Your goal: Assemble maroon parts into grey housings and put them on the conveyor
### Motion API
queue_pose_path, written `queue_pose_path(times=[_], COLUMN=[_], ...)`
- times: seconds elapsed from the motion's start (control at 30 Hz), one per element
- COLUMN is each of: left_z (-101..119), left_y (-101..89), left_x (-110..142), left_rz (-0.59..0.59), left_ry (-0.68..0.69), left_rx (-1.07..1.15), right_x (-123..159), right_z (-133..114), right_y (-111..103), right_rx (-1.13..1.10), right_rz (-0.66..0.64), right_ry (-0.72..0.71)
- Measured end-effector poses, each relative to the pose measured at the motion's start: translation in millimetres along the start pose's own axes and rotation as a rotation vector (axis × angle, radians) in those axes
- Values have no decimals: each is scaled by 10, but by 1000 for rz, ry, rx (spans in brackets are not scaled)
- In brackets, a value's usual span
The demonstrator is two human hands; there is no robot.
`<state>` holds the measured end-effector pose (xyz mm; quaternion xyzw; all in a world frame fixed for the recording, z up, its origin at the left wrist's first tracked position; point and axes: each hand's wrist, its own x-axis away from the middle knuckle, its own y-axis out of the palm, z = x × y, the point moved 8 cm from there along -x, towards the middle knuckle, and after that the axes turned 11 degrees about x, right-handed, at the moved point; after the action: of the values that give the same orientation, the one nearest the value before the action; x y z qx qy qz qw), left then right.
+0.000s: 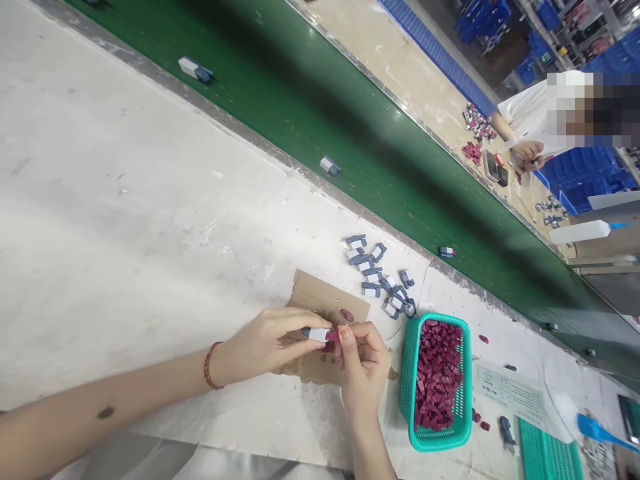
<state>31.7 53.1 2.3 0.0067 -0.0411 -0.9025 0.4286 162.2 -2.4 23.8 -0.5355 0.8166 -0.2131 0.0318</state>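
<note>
The bare left forearm [145,393], marked by a dark oval spot, slanted gently upward from the lower left, its wrist ringed by a thin, reddish braided cord bracelet [207,365]. The left hand [270,337] pointed right, index finger and thumb extended in a pinch; its other fingers were mostly hidden, so their curl was hard to judge. The bare right forearm [373,450] rose steeply from the bottom edge, and the right hand [364,363] pinched too, thumb upright, fingers folded inward, fingertips near the left's.
</note>
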Motion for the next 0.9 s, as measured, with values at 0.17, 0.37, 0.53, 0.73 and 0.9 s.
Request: queue_pose_path(times=[0.17,0.37,0.53,0.73,0.9], left_z=[-48,-27,8,180,291], left_y=[28,50,80,113,-175], left_x=[20,9,-22,-168,-723], left_rz=[-3,-3,-47,-130,-70], left_ry=[-29,4,-29,2,19], left_rx=[-39,-96,-121,-155,-152], right_x=[41,23,1,-65,-18], right_z=[7,59,45,35,53], right_y=[25,53,21,-15,-396], right_rx=[71,116,195,60,156], right_rz=[6,-40,-55,-1,61], right_ry=[-29,-35,-99,-72,-97])
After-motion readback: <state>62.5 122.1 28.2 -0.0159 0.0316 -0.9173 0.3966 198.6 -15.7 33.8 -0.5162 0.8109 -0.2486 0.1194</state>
